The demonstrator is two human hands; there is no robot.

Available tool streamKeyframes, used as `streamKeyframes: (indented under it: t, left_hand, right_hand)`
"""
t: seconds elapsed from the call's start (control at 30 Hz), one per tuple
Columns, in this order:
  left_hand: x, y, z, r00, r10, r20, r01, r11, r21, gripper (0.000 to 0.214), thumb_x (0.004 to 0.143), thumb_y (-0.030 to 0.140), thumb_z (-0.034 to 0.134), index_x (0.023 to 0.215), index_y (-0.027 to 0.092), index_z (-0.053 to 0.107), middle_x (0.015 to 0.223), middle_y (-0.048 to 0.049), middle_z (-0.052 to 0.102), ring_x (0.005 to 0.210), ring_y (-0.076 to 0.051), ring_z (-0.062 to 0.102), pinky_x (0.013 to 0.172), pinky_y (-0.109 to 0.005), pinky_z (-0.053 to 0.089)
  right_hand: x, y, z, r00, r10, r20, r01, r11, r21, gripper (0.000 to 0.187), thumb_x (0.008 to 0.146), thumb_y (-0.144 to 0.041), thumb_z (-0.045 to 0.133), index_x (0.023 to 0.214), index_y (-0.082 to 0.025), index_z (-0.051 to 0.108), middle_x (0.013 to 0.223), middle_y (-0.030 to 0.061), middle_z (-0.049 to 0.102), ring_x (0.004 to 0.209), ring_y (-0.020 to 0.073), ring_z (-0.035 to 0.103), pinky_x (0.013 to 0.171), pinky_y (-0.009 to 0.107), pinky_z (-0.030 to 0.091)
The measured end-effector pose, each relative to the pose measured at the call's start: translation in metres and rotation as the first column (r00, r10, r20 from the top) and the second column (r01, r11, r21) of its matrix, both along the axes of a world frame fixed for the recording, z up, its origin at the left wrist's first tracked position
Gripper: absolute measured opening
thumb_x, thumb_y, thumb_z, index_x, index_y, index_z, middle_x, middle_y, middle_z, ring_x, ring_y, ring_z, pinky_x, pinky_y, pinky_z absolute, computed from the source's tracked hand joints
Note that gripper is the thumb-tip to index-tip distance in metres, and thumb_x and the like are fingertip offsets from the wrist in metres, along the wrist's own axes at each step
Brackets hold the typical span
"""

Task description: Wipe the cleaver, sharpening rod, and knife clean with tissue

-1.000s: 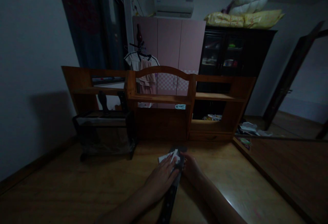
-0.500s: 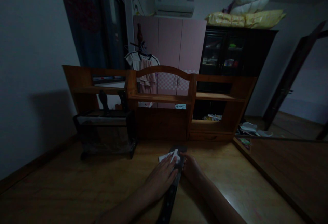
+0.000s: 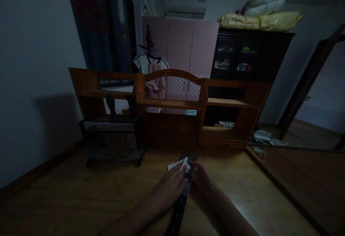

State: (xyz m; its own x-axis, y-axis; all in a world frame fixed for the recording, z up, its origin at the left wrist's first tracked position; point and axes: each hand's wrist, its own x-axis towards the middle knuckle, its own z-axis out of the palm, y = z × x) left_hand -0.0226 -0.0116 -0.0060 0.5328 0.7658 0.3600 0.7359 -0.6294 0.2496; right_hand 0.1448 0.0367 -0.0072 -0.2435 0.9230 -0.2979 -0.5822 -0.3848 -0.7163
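"How are our fingers set?"

"Our left hand (image 3: 170, 186) lies flat, fingers outstretched over a white tissue (image 3: 173, 165) on the knife (image 3: 179, 207). Our right fingers (image 3: 196, 169) curl at the blade's right side; whether they grip it, we cannot tell."

"And the room around them?"

"The handle runs back between our forearms. The tabletop (image 3: 126, 189) spreads to both sides, a knife rack (image 3: 114, 142) stands well left, and the shelf (image 3: 172, 103) rises beyond our fingertips."
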Motion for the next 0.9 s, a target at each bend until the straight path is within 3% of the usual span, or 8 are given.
streamKeyframes:
  t: [0.23,0.43,0.9]
  left_hand:
    - [0.000,-0.001,0.002,1.000,-0.003,0.017,0.003,1.000,0.003,0.049,0.100,0.040,0.027,0.146,0.022,0.028,0.152,-0.0059,0.026,0.140,-0.020,0.023,0.114,-0.040,0.029]
    - [0.000,-0.002,0.004,1.000,-0.010,0.023,0.010,1.000,-0.008,0.049,0.100,0.039,0.026,0.146,0.023,0.027,0.152,-0.0056,0.027,0.140,-0.020,0.024,0.114,-0.041,0.028]
    - [-0.001,-0.001,-0.001,0.999,0.023,0.024,-0.023,1.000,0.018,0.050,0.100,0.043,0.027,0.146,0.023,0.029,0.151,-0.0054,0.029,0.139,-0.021,0.026,0.113,-0.040,0.030]
  right_hand:
    - [0.000,0.003,-0.007,0.999,0.004,0.041,-0.004,1.000,-0.017,0.016,0.066,-0.027,0.069,0.074,-0.014,0.066,0.061,0.0021,0.067,0.054,0.0143,0.060,0.054,0.023,0.045]
    - [-0.002,0.004,-0.018,0.999,0.012,0.035,-0.015,0.997,0.073,0.015,0.065,-0.026,0.070,0.075,-0.016,0.067,0.068,0.0024,0.069,0.061,0.0159,0.062,0.060,0.025,0.047]
    - [-0.001,-0.004,-0.006,0.999,-0.027,0.041,0.023,0.996,0.090,0.016,0.063,-0.026,0.072,0.075,-0.019,0.066,0.068,0.0021,0.069,0.064,0.0172,0.063,0.062,0.026,0.047]
